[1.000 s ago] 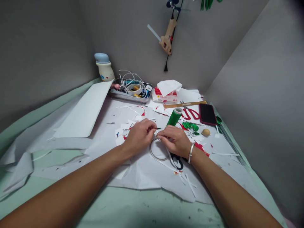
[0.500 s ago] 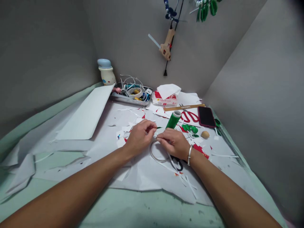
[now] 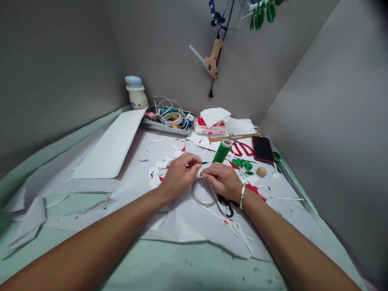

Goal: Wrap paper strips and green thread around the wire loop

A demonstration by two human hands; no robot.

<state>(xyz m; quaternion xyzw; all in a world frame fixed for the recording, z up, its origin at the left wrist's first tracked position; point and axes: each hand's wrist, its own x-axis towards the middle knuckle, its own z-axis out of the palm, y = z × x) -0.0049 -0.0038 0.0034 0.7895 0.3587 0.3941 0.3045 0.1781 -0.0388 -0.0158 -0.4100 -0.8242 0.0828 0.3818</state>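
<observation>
My left hand (image 3: 182,169) is closed in a pinch on a small, pointed green leaf-like piece (image 3: 205,163), whose tip sticks out past the fingers. Close beside it, my right hand (image 3: 222,180) has thumb and fingers pressed together. What they grip is too small or hidden to make out. A thin pale hoop (image 3: 202,203) lies under the right fingertips; contact with them is unclear. Directly behind the right hand leans a spool of green thread (image 3: 222,152), its lower end hidden. Black-handled scissors (image 3: 229,211) show partly beneath the right hand.
Paper scraps (image 3: 157,171) litter the white sheet. Green leaves (image 3: 242,165), a round tan object (image 3: 261,171), red scissors (image 3: 242,148), a phone (image 3: 263,149) and a ruler (image 3: 235,137) lie right. Behind are a tray (image 3: 166,128) and tissues (image 3: 210,127). A glue gun (image 3: 213,60) hangs above.
The view has tilted up slightly since the first frame. Both hands keep their pinches with only tiny shifts. The green spool has tipped slightly up and right in the last half second.
</observation>
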